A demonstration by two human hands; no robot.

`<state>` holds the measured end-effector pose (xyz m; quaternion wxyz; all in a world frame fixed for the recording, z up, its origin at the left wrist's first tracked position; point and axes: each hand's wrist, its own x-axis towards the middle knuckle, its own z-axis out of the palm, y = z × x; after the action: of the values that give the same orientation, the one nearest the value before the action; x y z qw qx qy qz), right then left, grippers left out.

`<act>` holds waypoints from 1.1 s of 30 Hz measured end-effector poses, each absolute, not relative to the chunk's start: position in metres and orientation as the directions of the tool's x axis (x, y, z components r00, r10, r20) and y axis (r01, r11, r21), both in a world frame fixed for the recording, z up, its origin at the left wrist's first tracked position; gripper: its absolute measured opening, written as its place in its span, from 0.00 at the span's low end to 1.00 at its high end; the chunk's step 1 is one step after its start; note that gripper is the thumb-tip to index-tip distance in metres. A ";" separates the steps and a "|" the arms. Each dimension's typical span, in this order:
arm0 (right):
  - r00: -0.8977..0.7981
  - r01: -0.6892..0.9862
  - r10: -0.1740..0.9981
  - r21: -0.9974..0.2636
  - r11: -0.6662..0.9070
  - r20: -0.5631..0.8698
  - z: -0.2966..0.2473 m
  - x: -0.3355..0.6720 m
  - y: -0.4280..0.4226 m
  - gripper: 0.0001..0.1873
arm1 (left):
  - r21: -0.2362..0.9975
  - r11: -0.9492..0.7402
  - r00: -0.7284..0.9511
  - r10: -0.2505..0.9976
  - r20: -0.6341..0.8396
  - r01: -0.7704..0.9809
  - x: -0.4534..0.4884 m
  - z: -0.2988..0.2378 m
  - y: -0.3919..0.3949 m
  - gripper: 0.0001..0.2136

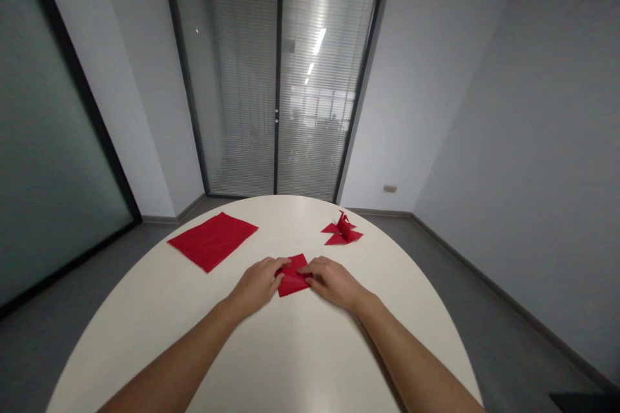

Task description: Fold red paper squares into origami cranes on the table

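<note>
A small folded square of red paper (294, 282) lies on the white table in front of me. My left hand (259, 282) has its thumb and fingers closed at the paper's left edge. From the other side, my right hand (334, 281) holds the right edge, with a fingertip resting on top of the sheet. The fingers partly cover both side edges and the creases under them. Farther off to the right stands a folded red paper figure (343, 231) with pointed flaps, like an origami bird.
A flat sheet of red paper (213, 241) lies at the left on the round white table (290, 361). Past the table's far edge are glass panels with blinds (320, 129). Grey walls and dark floor surround it.
</note>
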<state>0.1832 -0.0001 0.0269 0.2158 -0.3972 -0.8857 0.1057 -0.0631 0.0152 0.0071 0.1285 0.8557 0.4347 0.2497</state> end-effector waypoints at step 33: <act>-0.658 0.611 0.706 -0.362 0.704 0.263 0.033 0.191 -0.001 0.22 | 0.359 -0.542 0.463 0.839 0.286 0.760 -0.051 0.015 0.011 0.11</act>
<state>0.1906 -0.0006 0.0325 0.1948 -0.3648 -0.9023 0.1219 -0.0509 0.0110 0.0146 0.0905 0.8505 0.4699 0.2181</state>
